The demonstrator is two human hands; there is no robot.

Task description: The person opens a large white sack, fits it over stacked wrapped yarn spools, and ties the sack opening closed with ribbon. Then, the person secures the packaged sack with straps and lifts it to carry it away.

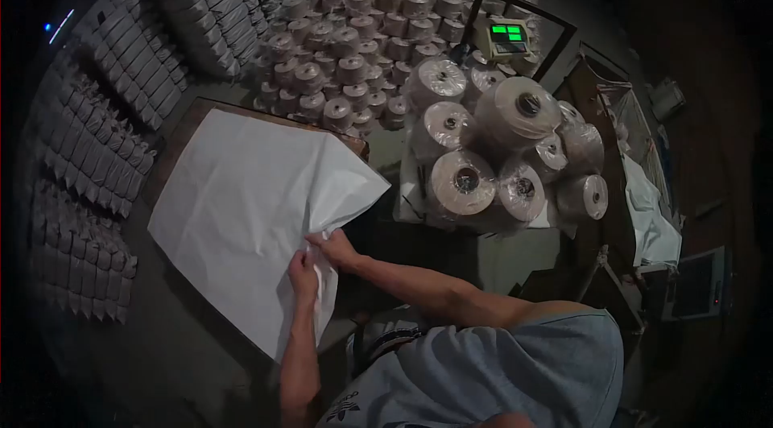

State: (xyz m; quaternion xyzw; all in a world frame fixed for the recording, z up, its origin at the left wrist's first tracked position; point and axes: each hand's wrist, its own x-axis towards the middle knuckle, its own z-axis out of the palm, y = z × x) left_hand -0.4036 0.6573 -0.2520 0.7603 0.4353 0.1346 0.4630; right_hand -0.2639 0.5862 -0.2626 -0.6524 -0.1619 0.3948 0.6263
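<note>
A large white woven sack (241,186) lies spread over a low table, its near edge gathered between my hands. My left hand (303,273) is closed on that edge, fingers pinching the material. Just beside it, slightly farther away and to the right, my right hand (335,250) is closed on the same edge. Creases run from the grip toward the sack's far right corner, which sticks out past the table.
Plastic-wrapped yarn cones (463,180) are piled on a platform to the right, below a scale display (507,37) lit green. Many more cones (352,68) stand behind. Stacked white bundles (88,138) line the left. The wooden table edge (354,142) shows beyond the sack.
</note>
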